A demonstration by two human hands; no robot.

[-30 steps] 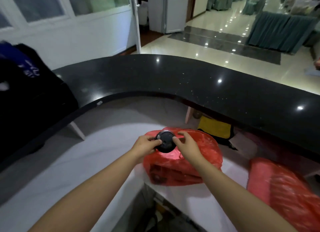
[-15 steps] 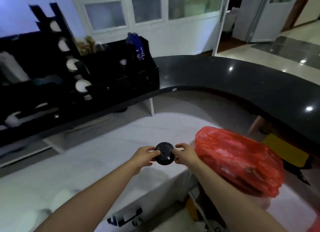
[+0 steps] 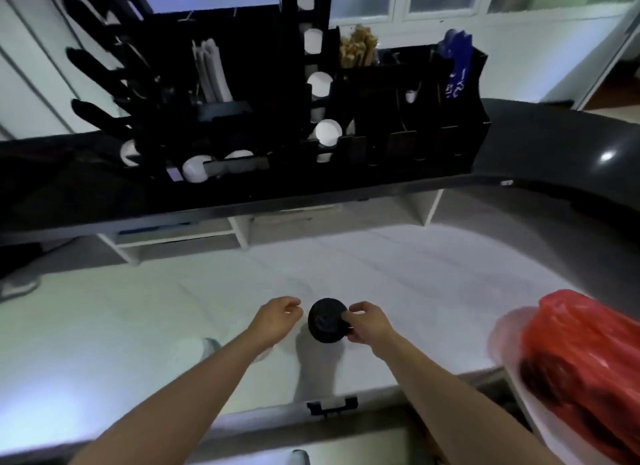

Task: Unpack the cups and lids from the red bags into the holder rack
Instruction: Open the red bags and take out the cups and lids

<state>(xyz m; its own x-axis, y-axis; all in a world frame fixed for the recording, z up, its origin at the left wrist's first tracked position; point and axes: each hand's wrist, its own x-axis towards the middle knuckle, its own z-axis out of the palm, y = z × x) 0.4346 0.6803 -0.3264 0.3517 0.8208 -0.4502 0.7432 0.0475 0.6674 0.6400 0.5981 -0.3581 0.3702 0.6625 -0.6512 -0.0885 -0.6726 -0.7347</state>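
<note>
A short stack of black lids (image 3: 326,324) is held over the white lower counter by my right hand (image 3: 365,327), which grips its right edge. My left hand (image 3: 277,320) hovers just left of the stack, fingers loosely curled and apart from it, holding nothing. The black holder rack (image 3: 263,125) stands on the dark upper counter straight ahead, with white cups showing in its round openings. A red bag (image 3: 585,371) lies at the right edge of the white counter.
The dark curved upper counter (image 3: 554,159) overhangs the white lower counter (image 3: 346,267). Straws, wooden stirrers (image 3: 358,48) and a blue packet (image 3: 457,66) sit in the rack's compartments. A black drawer handle (image 3: 331,405) shows at the counter's front edge.
My view has swung left from the red bag to face the rack. The lid stack came away from the bag, and my left hand has let go of it.
</note>
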